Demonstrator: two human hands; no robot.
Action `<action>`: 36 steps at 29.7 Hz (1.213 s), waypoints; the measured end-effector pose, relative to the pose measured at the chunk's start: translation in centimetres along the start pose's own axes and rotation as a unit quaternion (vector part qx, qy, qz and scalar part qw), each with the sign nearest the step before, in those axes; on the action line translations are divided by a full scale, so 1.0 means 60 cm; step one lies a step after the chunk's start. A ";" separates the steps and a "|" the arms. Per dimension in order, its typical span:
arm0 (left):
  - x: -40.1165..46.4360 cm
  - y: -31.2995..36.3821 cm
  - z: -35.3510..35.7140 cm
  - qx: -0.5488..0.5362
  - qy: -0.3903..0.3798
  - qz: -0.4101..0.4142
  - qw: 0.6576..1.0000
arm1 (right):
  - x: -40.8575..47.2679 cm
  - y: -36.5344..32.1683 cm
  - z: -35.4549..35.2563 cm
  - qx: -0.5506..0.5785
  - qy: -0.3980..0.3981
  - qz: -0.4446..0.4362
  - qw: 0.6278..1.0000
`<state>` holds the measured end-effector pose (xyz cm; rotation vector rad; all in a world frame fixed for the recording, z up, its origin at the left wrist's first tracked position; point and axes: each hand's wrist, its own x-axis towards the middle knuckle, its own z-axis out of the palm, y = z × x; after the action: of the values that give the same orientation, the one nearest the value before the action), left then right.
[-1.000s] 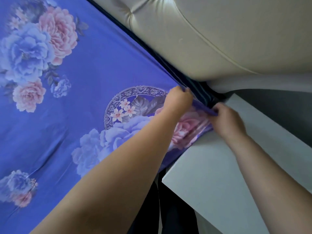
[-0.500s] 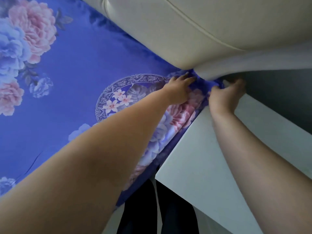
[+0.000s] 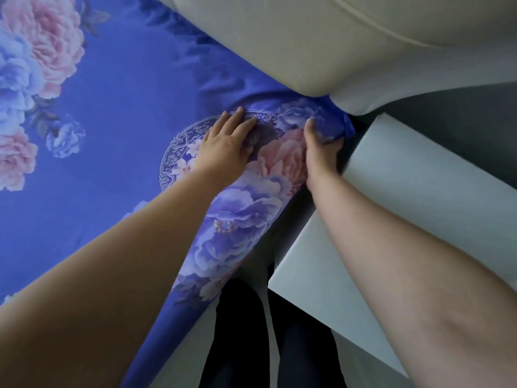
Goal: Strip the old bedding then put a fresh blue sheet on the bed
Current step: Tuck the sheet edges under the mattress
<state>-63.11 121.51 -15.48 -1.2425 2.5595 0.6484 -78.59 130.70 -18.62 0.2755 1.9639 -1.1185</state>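
Observation:
The blue sheet (image 3: 126, 141), printed with pink and blue flowers, lies spread over the mattress and hangs down its near side. My left hand (image 3: 226, 147) rests flat on it with straight fingers, just short of the corner by the headboard. My right hand (image 3: 321, 152) clasps the sheet-covered corner, thumb on top and fingers down the side by the nightstand. The mattress itself is hidden under the sheet.
A cream padded headboard (image 3: 307, 37) overhangs the corner at the top. A white nightstand (image 3: 419, 197) stands tight against the bed's side on the right. My dark-trousered legs (image 3: 237, 331) stand in the narrow gap between bed and nightstand.
Both hands have drawn back from the gap under the headboard. The left hand now lies flat on the sheet. The sheet now covers the corner; the dark striped mattress edge no longer shows.

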 end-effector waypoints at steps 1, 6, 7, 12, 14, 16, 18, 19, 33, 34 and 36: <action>-0.015 -0.006 0.002 -0.008 -0.019 -0.012 1.000 | 0.009 -0.009 0.001 0.037 -0.001 0.023 0.999; -0.058 -0.015 0.016 -0.143 0.010 -0.066 0.988 | -0.024 -0.019 0.011 -0.005 -0.067 0.011 0.998; -0.064 -0.015 0.013 -0.177 0.027 -0.078 0.981 | -0.041 -0.023 0.017 -0.017 -0.076 -0.020 0.997; -0.088 -0.009 -0.006 -0.298 0.077 -0.121 0.944 | -0.099 -0.038 0.049 -0.011 -0.211 -0.037 0.977; -0.105 -0.017 -0.008 -0.315 0.177 -0.122 0.924 | -0.110 -0.052 0.061 -0.022 -0.268 -0.049 0.962; -0.125 -0.026 -0.007 -0.279 0.259 -0.115 0.918 | -0.101 -0.066 0.057 -0.016 -0.328 -0.032 0.944; -0.140 -0.030 0.001 -0.230 0.254 -0.081 0.936 | -0.077 -0.070 0.036 0.004 -0.356 0.040 0.934; -0.144 -0.031 0.010 -0.194 0.219 -0.063 0.954 | -0.057 -0.064 0.027 -0.015 -0.303 0.047 0.952; -0.186 -0.036 0.053 -0.220 0.095 -0.119 0.964 | -0.049 -0.021 0.043 -0.068 0.082 -0.008 0.994; -0.193 -0.042 0.058 -0.217 0.092 -0.124 0.964 | -0.048 -0.023 0.042 -0.051 0.075 -0.003 0.996; -0.201 -0.045 0.064 -0.217 0.076 -0.121 0.966 | -0.055 -0.022 0.044 -0.052 0.080 -0.045 0.994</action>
<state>-53.51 130.18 -15.01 -1.7712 2.3951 1.1380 -75.79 128.52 -15.98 0.2285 2.1892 -1.0745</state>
